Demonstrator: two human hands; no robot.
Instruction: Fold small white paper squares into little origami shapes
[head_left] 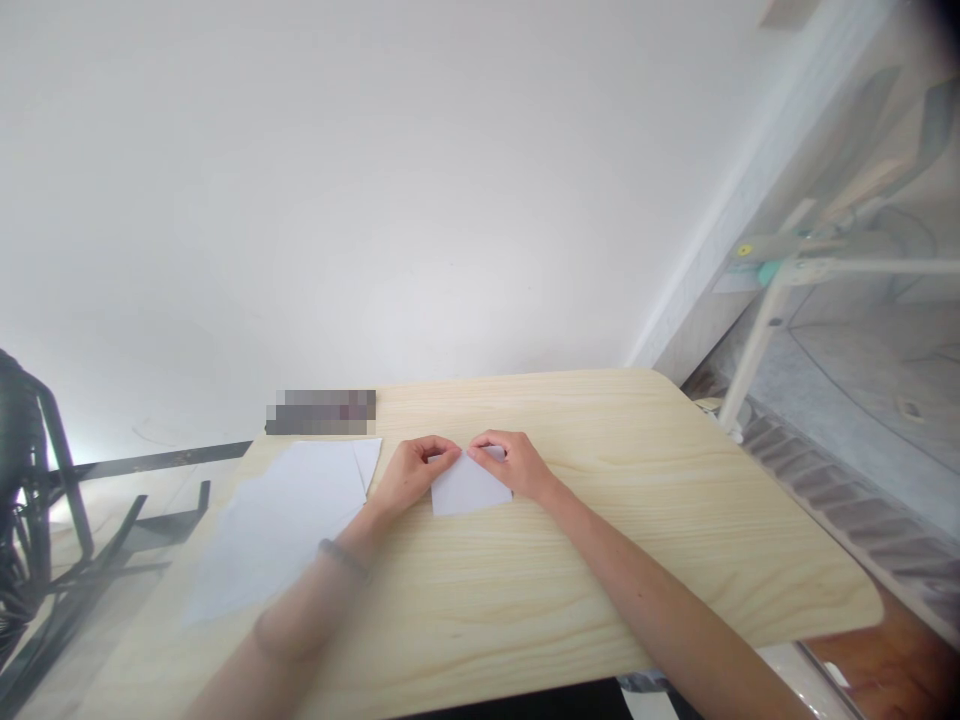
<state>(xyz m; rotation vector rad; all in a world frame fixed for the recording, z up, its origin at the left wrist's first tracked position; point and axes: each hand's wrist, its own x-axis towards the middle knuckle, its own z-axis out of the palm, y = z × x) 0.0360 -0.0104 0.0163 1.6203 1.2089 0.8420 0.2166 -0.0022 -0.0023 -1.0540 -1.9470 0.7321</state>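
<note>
Small white paper piece (469, 492) sits on wood-grain tabletop (637, 470) between left hand (411, 472) and right hand (523, 466), each pinching its far edge; handling looks unfinished, larger white sheets (289, 515) lying unheld at left.

Your left forearm (240, 690) is bare, and you wear a slim dark band (341, 553) around that wrist, just behind your left hand (409, 475); its material is too blurred to tell. Farther up, a fainter dark ring (274, 643) shows, too smeared to say whether it is a second band. Your right forearm (615, 560) is bare too, slim, narrowing toward your right hand (521, 465), with one tiny dark speck (640, 595).
</note>
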